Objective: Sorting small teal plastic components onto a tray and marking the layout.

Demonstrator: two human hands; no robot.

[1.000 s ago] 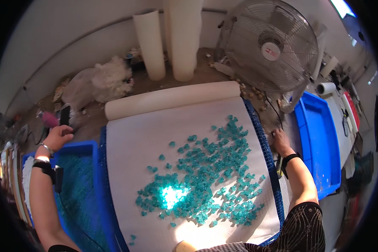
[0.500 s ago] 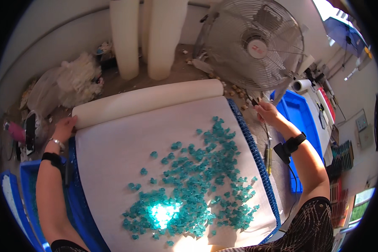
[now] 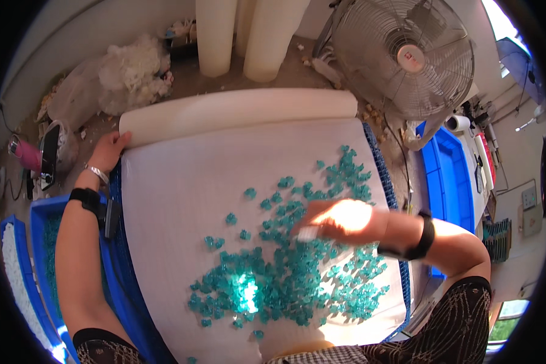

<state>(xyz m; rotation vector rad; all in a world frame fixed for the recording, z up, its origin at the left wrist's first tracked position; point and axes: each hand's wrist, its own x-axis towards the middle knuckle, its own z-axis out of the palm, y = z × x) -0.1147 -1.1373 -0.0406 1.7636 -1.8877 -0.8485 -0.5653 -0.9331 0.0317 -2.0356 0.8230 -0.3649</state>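
Observation:
A white sheet (image 3: 164, 200) lies spread before me, its far end wound into a thick white roll (image 3: 236, 110). Many small translucent teal flower-like pieces (image 3: 294, 282) are scattered over its middle and right, some glaring in sunlight. At the roll's left end, my left hand (image 3: 107, 150) is closed on the sheet's edge, thumb toward the roll. My right hand (image 3: 343, 219) hovers over the teal pieces, fingers drawn together and partly blurred. Something small and whitish (image 3: 308, 233) shows at its fingertips; I cannot make out what it is.
Blue woven material (image 3: 379, 161) edges the work surface. Blue bins (image 3: 18, 249) stand at left, a blue tray (image 3: 449, 176) at right. Behind are a large fan (image 3: 406, 91), upright white rolls (image 3: 215, 42) and bundled white material (image 3: 133, 73). A phone (image 3: 50, 155) stands by a pink cup (image 3: 25, 153).
My right hand has moved from beside the sheet's right edge to the left, over the teal pieces. My left hand stays at the roll's end. The whole view has shifted slightly.

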